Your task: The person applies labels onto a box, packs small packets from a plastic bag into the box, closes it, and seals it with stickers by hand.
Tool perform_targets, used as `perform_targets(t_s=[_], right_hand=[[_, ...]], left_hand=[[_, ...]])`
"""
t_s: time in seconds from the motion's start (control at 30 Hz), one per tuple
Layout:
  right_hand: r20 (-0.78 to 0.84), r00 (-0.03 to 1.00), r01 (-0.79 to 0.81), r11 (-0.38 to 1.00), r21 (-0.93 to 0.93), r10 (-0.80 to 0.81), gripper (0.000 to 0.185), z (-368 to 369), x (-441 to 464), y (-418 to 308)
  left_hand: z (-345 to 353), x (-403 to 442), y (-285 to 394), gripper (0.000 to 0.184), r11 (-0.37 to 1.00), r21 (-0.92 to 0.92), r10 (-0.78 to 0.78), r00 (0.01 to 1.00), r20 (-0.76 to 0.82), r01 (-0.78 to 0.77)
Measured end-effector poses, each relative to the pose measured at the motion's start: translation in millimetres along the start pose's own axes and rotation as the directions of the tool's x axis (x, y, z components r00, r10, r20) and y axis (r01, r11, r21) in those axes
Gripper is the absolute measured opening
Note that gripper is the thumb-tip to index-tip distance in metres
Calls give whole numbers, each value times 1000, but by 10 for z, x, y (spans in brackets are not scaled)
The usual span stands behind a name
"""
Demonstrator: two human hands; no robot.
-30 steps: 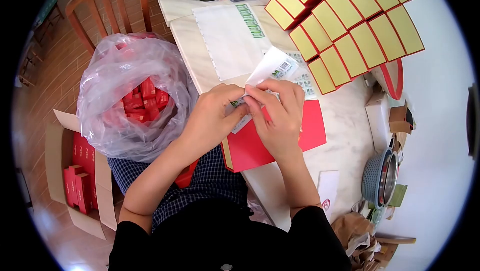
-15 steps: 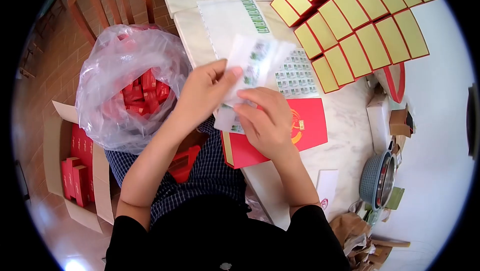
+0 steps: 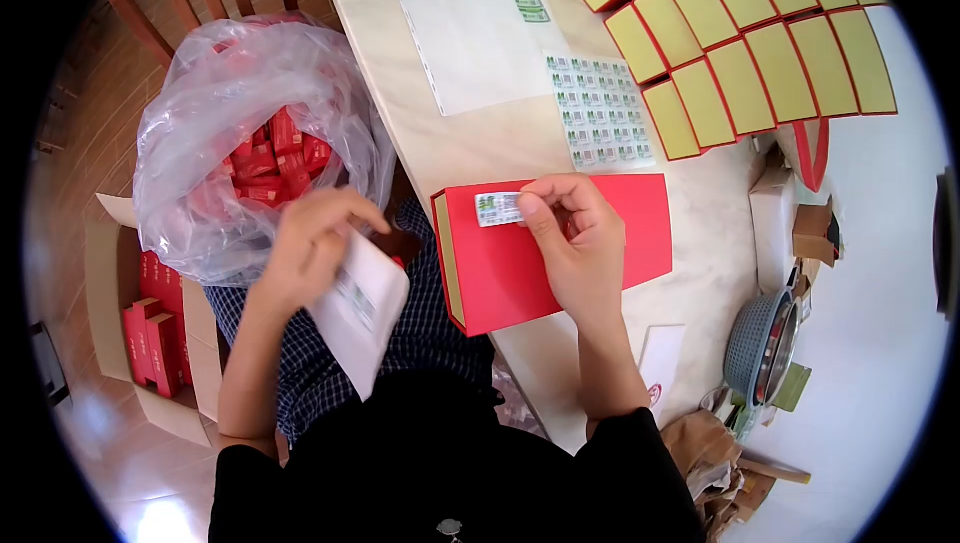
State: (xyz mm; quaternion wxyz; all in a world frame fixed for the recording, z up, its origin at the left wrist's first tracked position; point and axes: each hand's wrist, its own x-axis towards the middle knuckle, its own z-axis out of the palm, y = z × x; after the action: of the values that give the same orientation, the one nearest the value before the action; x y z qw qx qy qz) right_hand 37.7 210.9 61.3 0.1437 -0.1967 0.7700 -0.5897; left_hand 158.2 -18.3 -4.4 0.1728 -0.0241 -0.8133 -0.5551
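Observation:
My right hand [image 3: 580, 243] pinches a small white label [image 3: 497, 209] with green and dark print between thumb and fingertips. That label lies over the upper left part of a red box [image 3: 515, 283] with a yellow side; whether it touches the surface, I cannot tell. My left hand [image 3: 320, 248], slightly blurred, grips a white label sheet [image 3: 362, 313] that hangs tilted over my lap. Flat on the table, beyond the box, is another sheet of printed labels [image 3: 600, 113], beside a mostly blank white backing sheet [image 3: 465, 43] with a green strip of labels.
Rows of red-edged yellow boxes [image 3: 775, 68] stand at the upper right of the table [image 3: 490, 148]. To my left is a plastic bag [image 3: 260, 63] of red packets, above a cardboard carton [image 3: 110, 293] holding red boxes. A grey basket [image 3: 750, 348] sits at the right.
My hands have moved apart. The right now holds a single label over the red box, while the left has carried the label sheet down and left over my lap. The view has shifted slightly.

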Motion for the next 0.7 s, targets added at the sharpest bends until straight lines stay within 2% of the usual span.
perform_targets(t_s=[0.03,0.1,0.13,0.3,0.7], right_hand=[[27,1000,5,998,-69,-3,10,23,1,-1],[17,1000,-17,996,-85,19,10,75,-4,48],[14,1000,9,993,-116,-7,9,98,-6,78],[11,997,80,965,-248,-80,8,173,8,83],[-25,987,141,938,-317,-157,8,217,19,67]], left_hand=[[105,-15,36,27,999,-34,22,999,33,-21],[262,-52,108,26,995,-69,-69,995,72,74],[332,-48,97,33,997,-75,-24,998,55,28],[476,-26,57,36,996,-78,43,999,-12,-43],[499,6,-23,37,997,-63,35,999,-28,-37]])
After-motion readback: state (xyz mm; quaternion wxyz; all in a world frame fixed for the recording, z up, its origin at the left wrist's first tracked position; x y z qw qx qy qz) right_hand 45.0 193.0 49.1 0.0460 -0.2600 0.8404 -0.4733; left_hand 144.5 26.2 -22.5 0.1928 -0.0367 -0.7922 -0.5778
